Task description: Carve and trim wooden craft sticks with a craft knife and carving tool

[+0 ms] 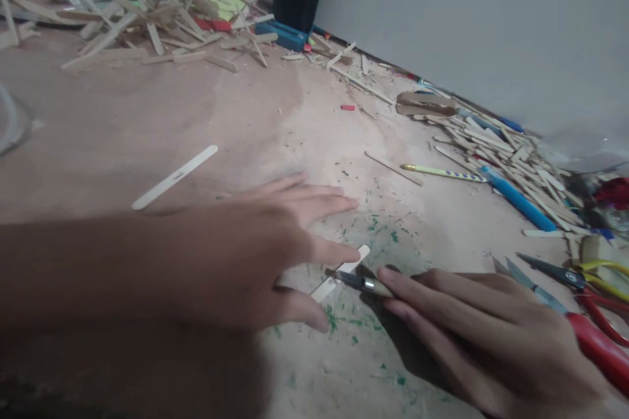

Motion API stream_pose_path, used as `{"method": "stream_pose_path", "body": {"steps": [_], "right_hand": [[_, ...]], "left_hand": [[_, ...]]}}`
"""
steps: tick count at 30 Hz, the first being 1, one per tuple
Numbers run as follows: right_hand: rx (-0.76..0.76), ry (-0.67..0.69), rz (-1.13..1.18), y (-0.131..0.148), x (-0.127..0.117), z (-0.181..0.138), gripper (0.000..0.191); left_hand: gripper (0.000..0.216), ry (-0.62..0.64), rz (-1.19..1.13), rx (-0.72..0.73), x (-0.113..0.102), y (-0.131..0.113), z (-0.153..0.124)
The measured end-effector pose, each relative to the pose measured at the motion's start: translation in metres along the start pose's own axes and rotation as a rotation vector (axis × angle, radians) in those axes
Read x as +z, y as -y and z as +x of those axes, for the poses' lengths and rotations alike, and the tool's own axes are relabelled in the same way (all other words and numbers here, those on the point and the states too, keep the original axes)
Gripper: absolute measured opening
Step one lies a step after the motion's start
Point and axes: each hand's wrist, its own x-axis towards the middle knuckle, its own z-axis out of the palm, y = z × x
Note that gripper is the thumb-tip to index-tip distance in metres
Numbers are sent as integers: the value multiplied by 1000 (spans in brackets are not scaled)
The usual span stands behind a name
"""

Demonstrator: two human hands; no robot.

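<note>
My left hand point(255, 252) lies flat on the brown work surface point(147, 131), fingers stretched out, with the index finger and thumb pinning a short wooden craft stick point(339, 279). My right hand point(481, 334) is closed round a small craft knife point(361, 283), whose blade tip rests across the stick's middle. Green paint flecks mark the surface around the stick.
A long loose stick point(174, 177) lies at left. Heaps of wooden sticks sit at the far left point(137, 6) and along the wall at right point(506, 150). A blue pen point(518, 200), a striped pencil point(442, 173) and red-handled scissors point(574, 324) lie at right.
</note>
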Motion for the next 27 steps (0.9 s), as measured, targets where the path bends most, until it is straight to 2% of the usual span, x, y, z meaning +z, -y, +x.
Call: {"method": "stream_pose_path", "body": {"steps": [3, 6, 10, 14, 16, 20, 24, 27], "right_hand": [[59, -22, 28, 0, -1, -7, 34], [36, 11, 26, -2, -1, -11, 33], [-4, 49, 13, -7, 0, -12, 48], [-38, 80, 2, -8, -1, -12, 51], [-51, 87, -3, -7, -2, -10, 49], [-79, 91, -11, -3, -4, -3, 29], [-90, 131, 1, -1, -7, 7, 27], [-48, 107, 35, -2, -11, 10, 27]], "left_hand": [[67, -38, 10, 30, 1, -1, -1], [65, -65, 6, 50, 2, -2, -2], [64, -66, 8, 58, 2, -3, -5], [64, -68, 1, 56, 2, -3, -4], [63, -68, -5, 64, 3, -2, -3], [62, -82, -4, 57, 6, 0, -2], [62, -58, -7, 66, 9, 3, -2], [68, -75, -4, 75, 5, 5, -1]]}}
